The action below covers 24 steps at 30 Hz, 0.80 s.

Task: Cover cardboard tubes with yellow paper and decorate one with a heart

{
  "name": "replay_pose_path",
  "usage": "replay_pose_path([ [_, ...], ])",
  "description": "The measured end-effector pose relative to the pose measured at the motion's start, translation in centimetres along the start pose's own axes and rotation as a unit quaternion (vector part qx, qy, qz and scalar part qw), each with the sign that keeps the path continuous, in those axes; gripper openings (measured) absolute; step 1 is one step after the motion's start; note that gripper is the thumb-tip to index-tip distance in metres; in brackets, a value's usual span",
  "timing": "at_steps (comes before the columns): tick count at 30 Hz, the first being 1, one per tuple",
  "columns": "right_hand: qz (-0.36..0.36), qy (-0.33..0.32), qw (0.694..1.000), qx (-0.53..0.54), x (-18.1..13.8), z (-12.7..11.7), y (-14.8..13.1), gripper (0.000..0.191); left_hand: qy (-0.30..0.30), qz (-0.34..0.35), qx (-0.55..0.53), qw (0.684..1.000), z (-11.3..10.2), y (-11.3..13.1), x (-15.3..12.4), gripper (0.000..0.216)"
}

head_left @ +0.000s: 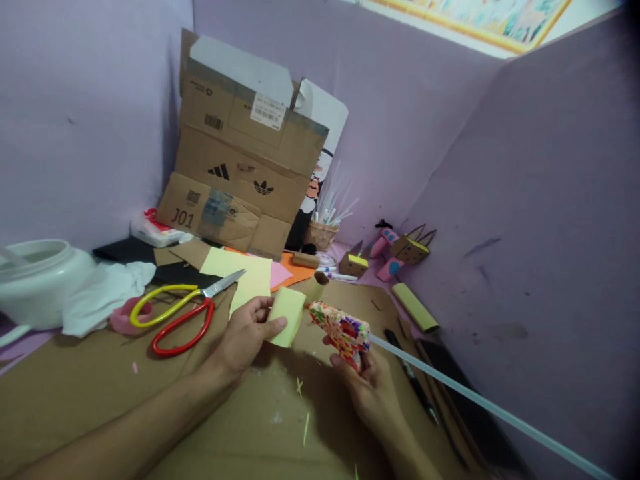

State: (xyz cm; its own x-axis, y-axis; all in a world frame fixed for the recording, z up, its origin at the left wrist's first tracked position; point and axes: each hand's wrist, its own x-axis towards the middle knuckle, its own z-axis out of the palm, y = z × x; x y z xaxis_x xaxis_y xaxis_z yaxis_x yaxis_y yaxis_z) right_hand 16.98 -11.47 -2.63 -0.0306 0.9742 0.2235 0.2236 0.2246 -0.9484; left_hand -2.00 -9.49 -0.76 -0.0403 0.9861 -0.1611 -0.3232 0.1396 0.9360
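My left hand (247, 337) is closed on a folded piece of pale yellow paper (287, 315), thumb on its front face. In my right hand (367, 380) is a hot glue gun (340, 328) with a floral pattern, its nozzle pointing left at the paper's right edge. Whether the nozzle touches the paper I cannot tell. A long translucent glue stick (480, 397) runs out of the gun's back toward the lower right. Just behind the paper stands a short cardboard tube (317, 285). Scissors (207, 297) with one yellow and one red handle lie open left of my left hand.
A brown cardboard sheet (210, 427) covers the work surface, with thin yellow paper scraps. A flattened carton (240, 153) leans at the back. A white pot (43, 283) stands left. Cardboard animal figures (410, 248), a yellow-covered tube (415, 308) and a craft knife (413, 377) lie right.
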Motion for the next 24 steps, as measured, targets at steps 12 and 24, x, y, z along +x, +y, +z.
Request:
replay_pose_path([
  [12, 0.004, 0.014, 1.000, 0.007, -0.06, 0.22, 0.23, 0.026, 0.002, 0.008, 0.002, 1.000, -0.05, -0.01, -0.03, 0.039],
  [24, 0.028, 0.007, 0.999, 0.014, -0.32, 0.23, 0.67, 0.023, 0.012, 0.013, -0.004, 1.000, -0.25, -0.01, 0.21, 0.038],
])
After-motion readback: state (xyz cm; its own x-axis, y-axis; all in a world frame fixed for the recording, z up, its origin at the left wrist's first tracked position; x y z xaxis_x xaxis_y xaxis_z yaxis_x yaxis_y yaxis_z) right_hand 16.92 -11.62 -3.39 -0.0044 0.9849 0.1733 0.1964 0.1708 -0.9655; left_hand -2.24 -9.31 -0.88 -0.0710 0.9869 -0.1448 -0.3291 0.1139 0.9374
